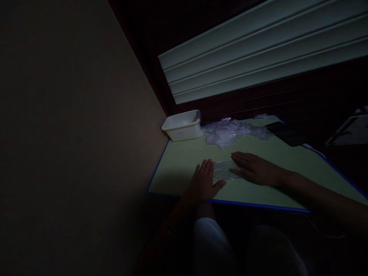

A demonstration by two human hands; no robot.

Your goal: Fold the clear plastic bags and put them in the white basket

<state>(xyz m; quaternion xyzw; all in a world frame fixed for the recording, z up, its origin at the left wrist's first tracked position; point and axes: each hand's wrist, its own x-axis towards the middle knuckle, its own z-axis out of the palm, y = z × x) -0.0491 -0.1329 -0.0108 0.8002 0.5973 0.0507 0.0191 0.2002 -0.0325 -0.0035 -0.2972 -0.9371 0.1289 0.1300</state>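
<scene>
A clear plastic bag (225, 170) lies flat on the pale green table (178, 163) near its front edge. At the bag's left end, my left hand (204, 182) rests palm down with its fingers spread. My right hand (251, 168) lies flat over the bag's right end, fingers stretched toward the left. Neither hand is closed around anything. Behind the bag is a loose pile of clear plastic bags (227, 132).
A white plastic bin (184, 132) stands at the table's back left corner, beside the wall (115, 115). A dark flat object (284, 133) with a pale cable lies at the right back edge. Blue trim borders the table.
</scene>
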